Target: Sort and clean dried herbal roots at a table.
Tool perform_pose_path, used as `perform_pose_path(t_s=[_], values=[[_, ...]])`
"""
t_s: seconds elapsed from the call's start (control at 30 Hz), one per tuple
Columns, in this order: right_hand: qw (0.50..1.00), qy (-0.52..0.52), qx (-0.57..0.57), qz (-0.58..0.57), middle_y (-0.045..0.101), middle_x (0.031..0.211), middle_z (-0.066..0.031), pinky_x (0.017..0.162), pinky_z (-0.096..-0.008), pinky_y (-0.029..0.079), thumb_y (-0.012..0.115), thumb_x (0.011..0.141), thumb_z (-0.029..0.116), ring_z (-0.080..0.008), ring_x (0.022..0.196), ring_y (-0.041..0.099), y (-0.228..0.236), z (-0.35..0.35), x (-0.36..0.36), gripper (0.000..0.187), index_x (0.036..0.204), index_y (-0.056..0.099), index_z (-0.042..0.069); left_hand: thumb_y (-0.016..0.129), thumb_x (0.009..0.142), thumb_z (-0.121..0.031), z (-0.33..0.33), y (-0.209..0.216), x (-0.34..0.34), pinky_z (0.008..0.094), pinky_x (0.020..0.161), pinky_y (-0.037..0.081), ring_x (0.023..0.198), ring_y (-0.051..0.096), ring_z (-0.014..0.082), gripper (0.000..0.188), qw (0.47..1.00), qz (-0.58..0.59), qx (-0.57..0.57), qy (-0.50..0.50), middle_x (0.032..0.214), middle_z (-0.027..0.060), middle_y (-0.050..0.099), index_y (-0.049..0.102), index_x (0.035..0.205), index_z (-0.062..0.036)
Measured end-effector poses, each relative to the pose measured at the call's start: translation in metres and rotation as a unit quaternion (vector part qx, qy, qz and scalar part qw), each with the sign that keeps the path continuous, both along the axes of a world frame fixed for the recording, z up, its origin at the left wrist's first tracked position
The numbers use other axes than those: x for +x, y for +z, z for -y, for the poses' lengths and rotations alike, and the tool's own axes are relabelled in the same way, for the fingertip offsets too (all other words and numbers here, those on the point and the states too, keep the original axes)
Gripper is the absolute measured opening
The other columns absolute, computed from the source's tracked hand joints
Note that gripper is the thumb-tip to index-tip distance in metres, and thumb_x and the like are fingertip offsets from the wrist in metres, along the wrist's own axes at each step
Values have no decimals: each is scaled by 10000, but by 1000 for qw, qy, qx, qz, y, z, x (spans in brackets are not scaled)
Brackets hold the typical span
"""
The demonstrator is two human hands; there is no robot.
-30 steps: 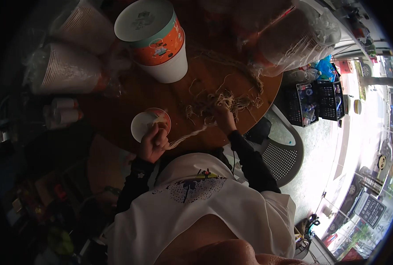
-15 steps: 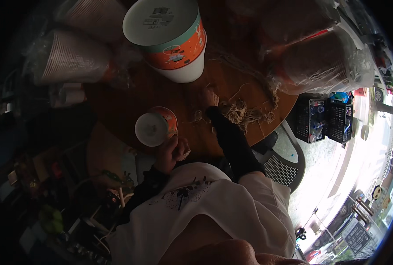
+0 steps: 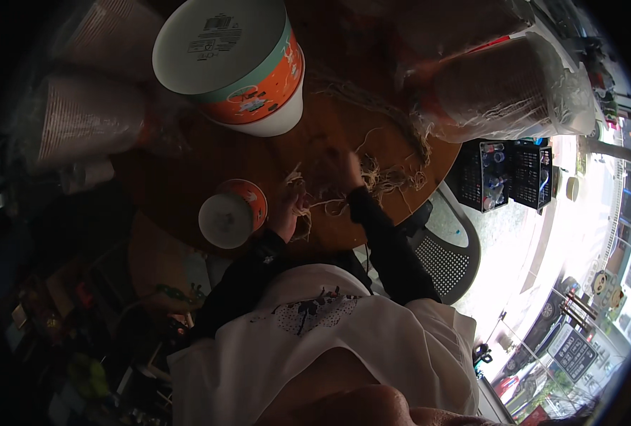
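My left hand point(image 3: 285, 215) is closed around pale strands of string point(image 3: 303, 211), which stick out above and below the fingers. To its right, my right hand point(image 3: 345, 172) is over the table beside a tangled pile of string point(image 3: 393, 179). Motion blur and shadow hide its fingers. A thin strand runs from the left hand toward the right one. Just left of my left hand, a small orange-and-white paper cup point(image 3: 248, 195) stands upside down. Farther back is a large upside-down paper bucket point(image 3: 251, 99) in white, orange and green.
Plastic-wrapped stacks of paper buckets point(image 3: 500, 89) are at the back right, with another wrapped stack point(image 3: 88, 121) at the left. The round wooden table point(image 3: 322, 231) ends close to my body. A grey chair point(image 3: 447, 266) and black crates point(image 3: 486, 174) of bottles stand to the right.
My left hand has moved from beside the small cup up and right, with string strands now showing in it. My right hand has shifted slightly and blurred. The view has shifted a little.
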State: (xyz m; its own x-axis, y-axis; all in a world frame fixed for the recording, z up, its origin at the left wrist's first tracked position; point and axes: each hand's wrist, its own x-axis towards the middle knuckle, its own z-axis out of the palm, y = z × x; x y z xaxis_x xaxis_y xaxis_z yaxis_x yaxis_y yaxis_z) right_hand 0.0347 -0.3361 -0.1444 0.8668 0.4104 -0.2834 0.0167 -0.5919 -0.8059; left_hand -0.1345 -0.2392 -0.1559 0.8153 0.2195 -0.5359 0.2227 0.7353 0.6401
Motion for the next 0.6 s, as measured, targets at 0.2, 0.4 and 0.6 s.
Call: perform_pose_path(t_s=[0.2, 0.4, 0.6], values=[[938, -146, -266, 170, 564, 648, -132, 522, -448, 458, 563, 810, 280, -331, 640, 564, -77, 61, 70, 269, 711, 604, 34, 423, 943, -253, -11, 3, -15, 317, 707, 413, 661, 467, 128, 262, 988, -15, -126, 92, 724, 16, 467, 522, 971, -12], [998, 49, -37, 24, 600, 701, -155, 557, -400, 453, 574, 805, 293, -306, 633, 597, -15, -16, 4, 266, 810, 589, 28, 424, 941, -229, -11, 34, 4, 339, 714, 428, 694, 511, 159, 252, 983, -73, -55, 158, 754, 45, 514, 531, 948, -1], [978, 196, 54, 54, 601, 749, -138, 590, -363, 468, 599, 747, 183, -299, 678, 603, 59, -40, -68, 166, 840, 589, 46, 450, 914, -153, -7, 6, -5, 322, 690, 424, 742, 525, 165, 164, 869, -41, 493, -5, 801, 45, 541, 532, 895, -12]])
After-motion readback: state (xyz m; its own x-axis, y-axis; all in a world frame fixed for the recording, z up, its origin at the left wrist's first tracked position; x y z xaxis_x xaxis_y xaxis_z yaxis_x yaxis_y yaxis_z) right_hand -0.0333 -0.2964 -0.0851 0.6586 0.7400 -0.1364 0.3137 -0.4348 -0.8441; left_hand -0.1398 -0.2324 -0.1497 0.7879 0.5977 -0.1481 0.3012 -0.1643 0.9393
